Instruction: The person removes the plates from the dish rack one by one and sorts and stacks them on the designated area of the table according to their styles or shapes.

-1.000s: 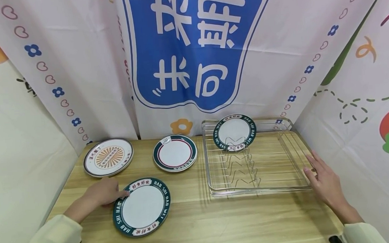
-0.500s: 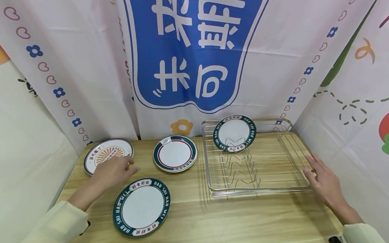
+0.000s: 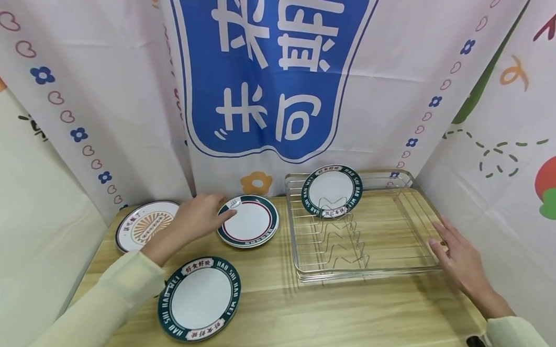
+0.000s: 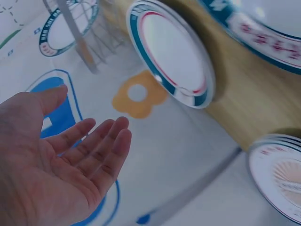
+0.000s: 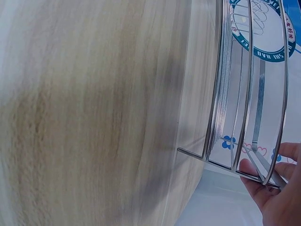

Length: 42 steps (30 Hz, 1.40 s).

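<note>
My left hand (image 3: 200,217) reaches over the table with its fingers loosely extended, holding nothing. In the head view its thumb overlaps the left rim of a small plate (image 3: 249,222) with a green border and red ring; the left wrist view shows the open palm apart from that plate. My right hand (image 3: 462,261) holds the right side of a metal wire dish rack (image 3: 368,272), thumb and fingers on either side of its edge. A green-rimmed plate (image 3: 332,190) stands tilted in the rack's back left slots.
A larger green-rimmed plate (image 3: 199,299) lies at the front left of the wooden table (image 3: 323,318). Behind the left forearm is a stack of white plates (image 3: 141,222) with an orange sunburst. A printed cloth (image 3: 382,100) hangs along the table's back edge.
My left hand has let go of the larger green-rimmed plate and moved back and right, past the sunburst plates to the small plate. The right hand stays at the rack.
</note>
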Each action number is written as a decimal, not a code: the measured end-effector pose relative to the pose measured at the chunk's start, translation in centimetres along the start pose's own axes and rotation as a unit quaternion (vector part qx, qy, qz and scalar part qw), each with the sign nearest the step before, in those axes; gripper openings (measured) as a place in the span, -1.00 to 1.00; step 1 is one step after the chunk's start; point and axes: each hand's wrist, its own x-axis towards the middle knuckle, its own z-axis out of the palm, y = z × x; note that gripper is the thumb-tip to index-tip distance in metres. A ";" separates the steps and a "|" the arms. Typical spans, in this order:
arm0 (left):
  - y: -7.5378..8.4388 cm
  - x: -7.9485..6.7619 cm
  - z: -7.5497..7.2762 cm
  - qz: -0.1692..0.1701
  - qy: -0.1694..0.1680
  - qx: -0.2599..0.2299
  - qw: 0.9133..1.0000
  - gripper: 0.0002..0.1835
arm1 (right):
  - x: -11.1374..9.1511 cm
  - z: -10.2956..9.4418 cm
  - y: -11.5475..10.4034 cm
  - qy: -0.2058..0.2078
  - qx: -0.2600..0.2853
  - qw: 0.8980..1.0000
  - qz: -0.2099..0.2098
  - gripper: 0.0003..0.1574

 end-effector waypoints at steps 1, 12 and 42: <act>0.5 0.5 0.0 0.004 0.001 -0.003 1.000 -0.45 | 0.0 0.1 0.0 0.000 0.001 1.000 0.000 -0.40; 5.3 7.0 -0.5 0.051 -0.005 -0.037 0.998 -0.45 | 0.0 0.1 -0.2 0.002 0.000 1.000 0.001 -0.41; 14.4 17.1 4.7 0.073 -0.060 -0.049 0.994 -0.44 | -0.2 -0.1 -0.2 0.004 -0.003 1.000 -0.004 -0.41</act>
